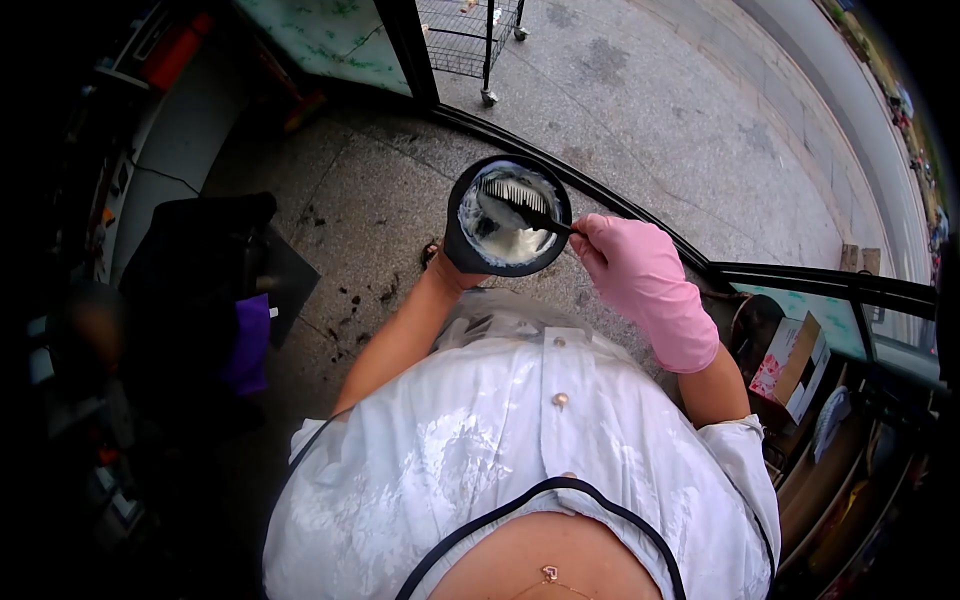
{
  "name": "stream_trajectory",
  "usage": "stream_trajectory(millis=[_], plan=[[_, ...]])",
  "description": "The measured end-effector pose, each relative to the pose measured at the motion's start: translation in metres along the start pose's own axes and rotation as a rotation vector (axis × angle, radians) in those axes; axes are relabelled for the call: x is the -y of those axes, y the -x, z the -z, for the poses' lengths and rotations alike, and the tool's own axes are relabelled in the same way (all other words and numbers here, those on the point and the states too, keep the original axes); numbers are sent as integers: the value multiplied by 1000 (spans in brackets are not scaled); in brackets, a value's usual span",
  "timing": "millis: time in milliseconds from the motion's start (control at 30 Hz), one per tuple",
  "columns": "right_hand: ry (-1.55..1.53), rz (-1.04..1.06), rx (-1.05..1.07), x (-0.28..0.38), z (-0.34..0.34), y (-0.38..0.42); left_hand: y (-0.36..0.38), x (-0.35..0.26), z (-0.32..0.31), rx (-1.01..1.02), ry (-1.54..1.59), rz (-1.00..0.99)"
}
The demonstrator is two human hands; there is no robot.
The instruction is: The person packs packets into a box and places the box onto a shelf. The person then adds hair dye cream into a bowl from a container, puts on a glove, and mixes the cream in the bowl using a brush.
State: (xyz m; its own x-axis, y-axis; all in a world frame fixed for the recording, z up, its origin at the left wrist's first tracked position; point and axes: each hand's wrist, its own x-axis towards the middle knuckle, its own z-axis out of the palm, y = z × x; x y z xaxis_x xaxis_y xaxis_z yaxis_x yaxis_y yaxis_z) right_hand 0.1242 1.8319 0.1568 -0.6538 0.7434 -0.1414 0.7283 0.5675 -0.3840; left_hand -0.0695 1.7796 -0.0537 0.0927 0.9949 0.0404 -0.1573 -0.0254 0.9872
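A black bowl (453,250) with white cream (517,243) smeared over its inside is held up in front of my chest. My left hand (458,272), bare, supports it from beneath and at its lower left side; most of the fingers are hidden under the bowl. In a pink glove, my right hand (620,262) pinches the thin handle of a black brush with comb-like teeth (528,207). The toothed head lies inside the bowl, against the cream, with its teeth pointing up and away from me.
Dark hair clippings (345,297) lie on the speckled floor. At left is a black chair (190,290) with a purple cloth (250,345). A wheeled wire cart (458,50) stands beyond the door frame. An open cardboard box (790,368) sits at right above shelves.
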Motion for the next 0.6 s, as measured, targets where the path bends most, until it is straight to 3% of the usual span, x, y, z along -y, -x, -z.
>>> stream_trajectory(millis=[33,100,133,167,233,267,300,367,467,533,600], plan=[[0,1,2,3,1,1,1,-4,-2,1,120,14],[94,-7,255,7,2,1,2,-11,-5,-2,362,43],[118,0,207,6,-5,-1,4,-11,-4,-26,187,10],[120,-2,207,4,-8,-3,3,-11,-4,-14,396,39],[86,-6,-19,0,-9,-6,2,-12,-5,-9,821,105],[-4,10,-45,3,1,-3,4,-9,-3,75,675,-46],[-6,12,-41,5,11,-1,8,-4,1,80,635,-61],[-65,39,219,6,22,2,14,11,9,43,409,-80],[57,87,141,4,3,-5,16,21,15,15,-327,-241],[92,116,8,2,-4,-8,12,15,10,-39,-412,-309],[-2,77,31,4,11,-3,8,-2,6,-56,-430,-346]])
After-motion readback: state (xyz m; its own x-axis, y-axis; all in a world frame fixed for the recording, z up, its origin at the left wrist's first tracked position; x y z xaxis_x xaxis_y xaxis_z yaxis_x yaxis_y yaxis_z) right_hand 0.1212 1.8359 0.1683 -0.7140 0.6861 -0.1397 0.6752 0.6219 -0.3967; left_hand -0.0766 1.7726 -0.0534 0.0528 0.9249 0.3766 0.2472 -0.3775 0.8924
